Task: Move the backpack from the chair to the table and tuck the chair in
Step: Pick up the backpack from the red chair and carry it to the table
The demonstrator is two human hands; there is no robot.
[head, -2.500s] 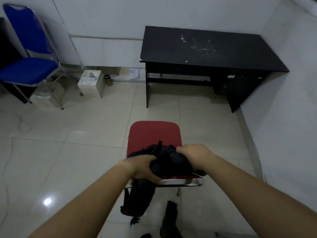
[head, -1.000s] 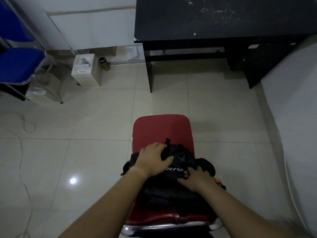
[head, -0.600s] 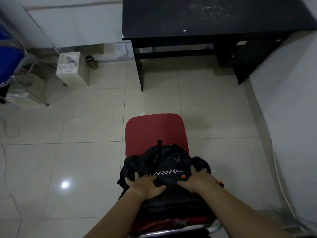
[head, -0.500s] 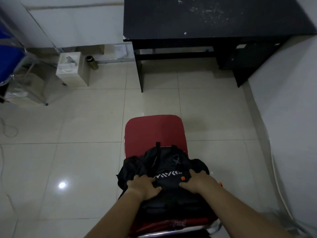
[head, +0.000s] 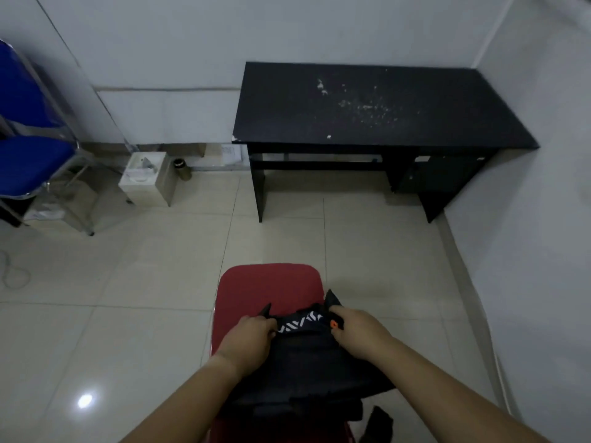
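From your head camera, your left hand (head: 248, 337) is clenched on the left side of the black backpack (head: 307, 362), and your right hand (head: 358, 330) grips its right side by a small orange tab. The backpack sits over the near part of the red chair (head: 268, 289) at 6 o'clock. The black table (head: 377, 107) stands at 1 o'clock, well apart from the chair. A blue chair (head: 28, 161) sits at 10 o'clock.

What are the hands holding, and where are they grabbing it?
Both hands hold the black backpack over the red chair: left hand and right hand each grip its top fabric, either side of the white logo.
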